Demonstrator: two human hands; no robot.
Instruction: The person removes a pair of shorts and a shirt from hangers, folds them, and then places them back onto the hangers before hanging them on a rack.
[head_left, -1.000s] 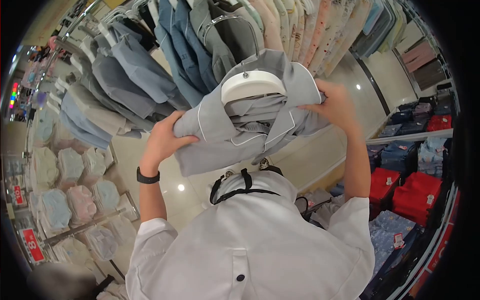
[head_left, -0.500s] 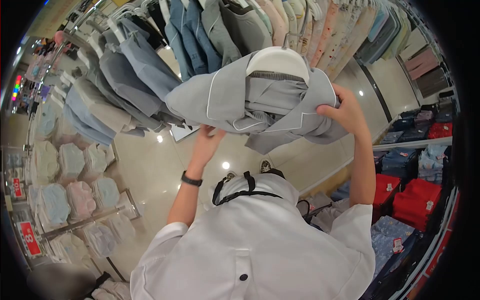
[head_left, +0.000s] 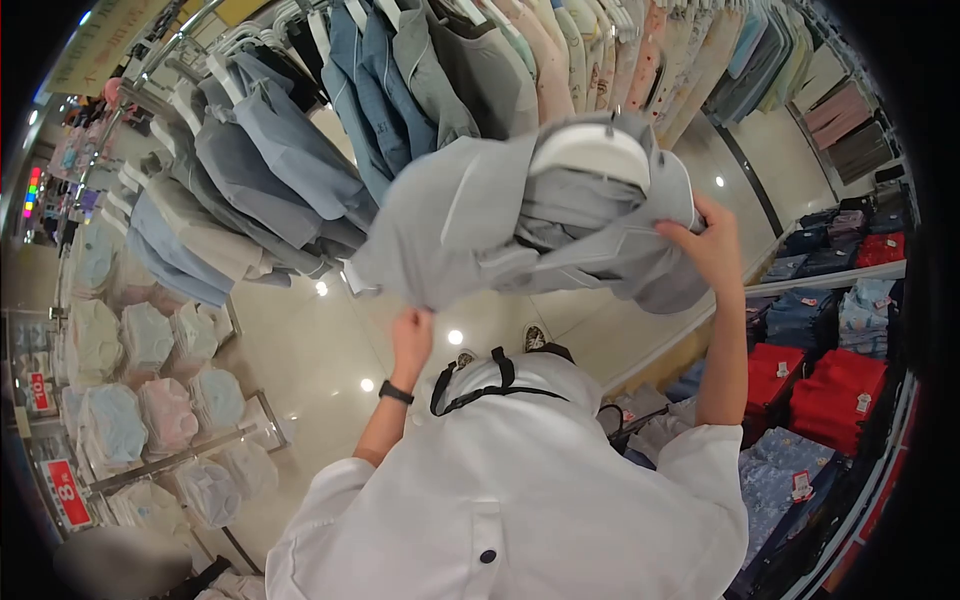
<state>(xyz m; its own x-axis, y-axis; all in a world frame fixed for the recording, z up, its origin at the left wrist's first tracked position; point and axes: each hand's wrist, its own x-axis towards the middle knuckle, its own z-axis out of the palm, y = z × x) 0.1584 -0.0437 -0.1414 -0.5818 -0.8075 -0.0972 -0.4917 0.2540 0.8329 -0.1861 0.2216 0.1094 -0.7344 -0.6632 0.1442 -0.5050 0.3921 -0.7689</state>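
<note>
Stretched out before me is a grey pajama set (head_left: pixel 450 205) with white piping on its top, on a white hanger (head_left: pixel 590 150). Gathered grey fabric shows inside the collar opening. My right hand (head_left: pixel 712 240) grips the shoulder side at the right, thumb on top and fingers behind the cloth. Lower down, my left hand (head_left: pixel 412 335) is closed in a pinch on the garment's bottom left edge, pulling it downward. The cloth is smeared by motion there.
Beyond the garment, a rack holds blue and grey pajamas (head_left: pixel 285 150) and patterned ones (head_left: pixel 620 60). At left hang packs of underwear (head_left: pixel 112 425) with a red price sign (head_left: pixel 66 492). Shelves at right hold folded red clothes (head_left: pixel 838 400) and blue floral ones (head_left: pixel 785 470).
The pajama set has swung a little to the right and its left part spreads lower. My left hand has moved down from beneath the cloth and closed on its edge. My right hand keeps its grip.
</note>
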